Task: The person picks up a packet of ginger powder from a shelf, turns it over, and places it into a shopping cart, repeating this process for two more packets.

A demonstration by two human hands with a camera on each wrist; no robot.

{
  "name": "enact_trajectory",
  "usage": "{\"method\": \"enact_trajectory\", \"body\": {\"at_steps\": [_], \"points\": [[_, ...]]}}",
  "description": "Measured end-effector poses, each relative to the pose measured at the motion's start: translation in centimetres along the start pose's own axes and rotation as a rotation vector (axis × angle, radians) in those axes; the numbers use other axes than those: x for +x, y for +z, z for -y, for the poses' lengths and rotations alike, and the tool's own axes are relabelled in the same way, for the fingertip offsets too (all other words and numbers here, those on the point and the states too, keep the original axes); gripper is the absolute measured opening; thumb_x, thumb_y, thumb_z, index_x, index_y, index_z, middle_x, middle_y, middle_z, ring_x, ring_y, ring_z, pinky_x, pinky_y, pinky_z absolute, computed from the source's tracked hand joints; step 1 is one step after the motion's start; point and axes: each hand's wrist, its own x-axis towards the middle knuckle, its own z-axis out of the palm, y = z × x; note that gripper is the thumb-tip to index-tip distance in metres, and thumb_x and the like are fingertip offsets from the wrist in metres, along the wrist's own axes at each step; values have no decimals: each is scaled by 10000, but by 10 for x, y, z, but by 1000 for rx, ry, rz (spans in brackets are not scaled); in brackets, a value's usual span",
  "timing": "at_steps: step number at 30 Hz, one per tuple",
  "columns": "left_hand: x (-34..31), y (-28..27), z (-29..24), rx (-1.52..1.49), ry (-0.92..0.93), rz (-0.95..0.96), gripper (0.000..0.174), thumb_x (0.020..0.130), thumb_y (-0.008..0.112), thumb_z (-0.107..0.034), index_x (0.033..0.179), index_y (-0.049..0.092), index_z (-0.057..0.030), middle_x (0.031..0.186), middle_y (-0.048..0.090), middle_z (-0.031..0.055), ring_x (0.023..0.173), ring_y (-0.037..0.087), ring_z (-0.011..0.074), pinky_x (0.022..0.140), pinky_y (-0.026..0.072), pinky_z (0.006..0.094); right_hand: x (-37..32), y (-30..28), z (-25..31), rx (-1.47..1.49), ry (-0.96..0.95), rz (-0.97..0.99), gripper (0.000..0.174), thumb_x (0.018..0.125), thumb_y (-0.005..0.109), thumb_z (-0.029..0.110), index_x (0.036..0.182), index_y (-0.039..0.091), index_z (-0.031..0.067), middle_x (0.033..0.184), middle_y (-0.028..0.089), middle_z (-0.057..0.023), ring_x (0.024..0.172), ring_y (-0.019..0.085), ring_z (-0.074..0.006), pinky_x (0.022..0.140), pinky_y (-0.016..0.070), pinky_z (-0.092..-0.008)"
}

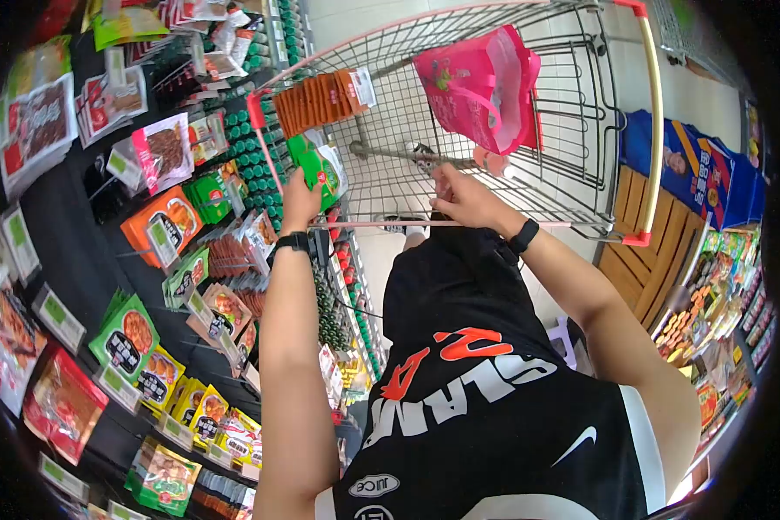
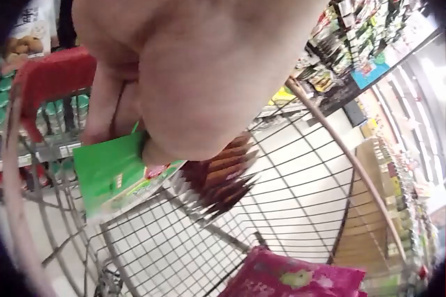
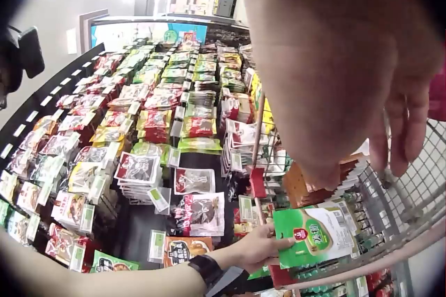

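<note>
The left hand pinches green-and-white flat packets inside the corner of a wire shopping cart. In the left wrist view its fingers and thumb grip the top edge of a green packet. Brown packets stand in a row in the cart beside it, and a pink bag lies further right. Over the cart's near rim, the right hand has loosely bent fingers and holds nothing visible; in the right wrist view its fingers hang down.
Shelves of hanging packets run along the left, close to the left arm. The cart's handle is on the right, with a blue display box and wooden slats beyond it.
</note>
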Motion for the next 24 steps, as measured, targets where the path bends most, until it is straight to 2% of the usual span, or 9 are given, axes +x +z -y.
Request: {"method": "enact_trajectory", "body": {"at_steps": [1,2,6,10,16,19,24], "points": [[4,8,7,34,-66,45,376,875,722,-171,1197,612,-11,1076,696,281,1025,649,486,882,512,550,0,-4,-2,-5,5,0,448,927,704,188,1264,465,14,957,644,-132,825,677,-253,740,547,-372],[10,16,13,69,-130,88,384,877,726,-182,1201,611,-12,1086,693,286,1037,648,485,890,511,548,-2,-7,-2,52,34,-20,436,880,730,201,1191,514,-14,923,638,-156,814,666,-290,723,537,-390],[28,30,7,64,-346,150,410,895,727,-234,1220,605,-15,1110,689,293,1062,646,481,901,512,540,-7,-9,-19,114,75,-57,428,868,742,177,1186,530,-16,882,634,-138,772,660,-255,712,537,-375],[41,49,13,136,-329,62,405,918,702,-218,1256,578,-33,1105,689,293,1044,649,484,892,511,545,-7,0,-43,253,204,-31,412,879,743,201,1174,538,0,882,648,-130,774,666,-253,703,543,-375],[54,56,11,128,-330,43,433,915,668,-137,1292,527,23,1106,681,302,1035,637,505,884,504,554,-2,13,-64,235,246,20,391,911,715,231,1168,537,-4,915,665,-126,799,670,-247,727,535,-369],[57,64,23,145,-314,-15,446,909,664,-118,1295,511,46,1108,678,308,1038,630,513,884,501,554,4,14,-57,232,241,35,290,926,694,109,1159,544,22,896,651,-67,801,641,-162,721,531,-305],[59,67,31,143,-335,-35,458,900,667,-109,1294,502,57,1097,673,318,1030,628,514,881,501,554,13,14,-56,225,258,40,269,926,692,102,1141,552,22,897,650,-62,803,639,-155,722,527,-301]]}}
